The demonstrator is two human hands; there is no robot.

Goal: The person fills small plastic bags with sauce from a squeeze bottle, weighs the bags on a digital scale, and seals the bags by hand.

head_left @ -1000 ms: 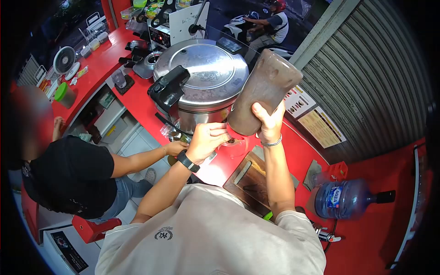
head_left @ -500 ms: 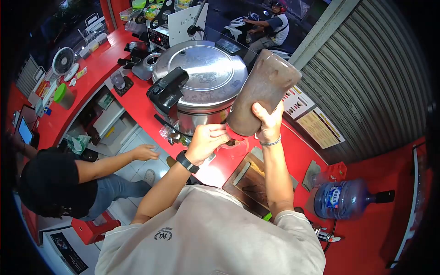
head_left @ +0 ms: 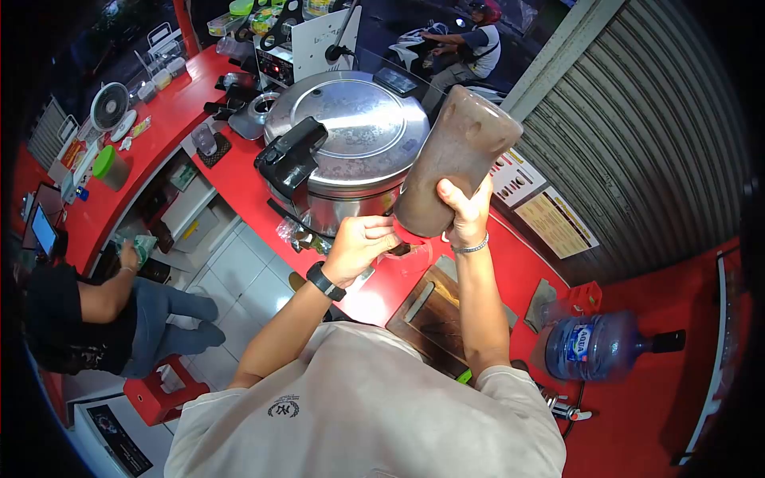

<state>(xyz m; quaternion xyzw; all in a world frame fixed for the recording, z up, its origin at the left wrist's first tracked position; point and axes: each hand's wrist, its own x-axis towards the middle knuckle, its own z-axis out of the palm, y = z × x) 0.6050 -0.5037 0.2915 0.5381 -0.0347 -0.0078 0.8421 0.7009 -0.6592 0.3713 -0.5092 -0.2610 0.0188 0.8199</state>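
A large clear bottle (head_left: 458, 159) full of brown liquid is tilted with its red-capped end down. My right hand (head_left: 468, 213) grips its side near the lower end. At the red cap (head_left: 409, 233) my left hand (head_left: 361, 247) has its fingers bent together and touching it; whatever lies under those fingers is hidden. A big steel pot (head_left: 347, 131) with a black handle stands just beyond my hands on the red counter (head_left: 370, 299). Right of my left hand, below the bottle, lies a wooden board (head_left: 434, 315).
A co-worker (head_left: 96, 311) is at the left near a shelf under the counter. A blue water jug (head_left: 594, 346) lies at the right. Red stool (head_left: 163, 394) at lower left. Beyond the counter, a person sits on a motorbike (head_left: 414, 48).
The co-worker has moved away to the left and now reaches toward a green bag on the lower shelf. My hands and the bottle have barely moved.
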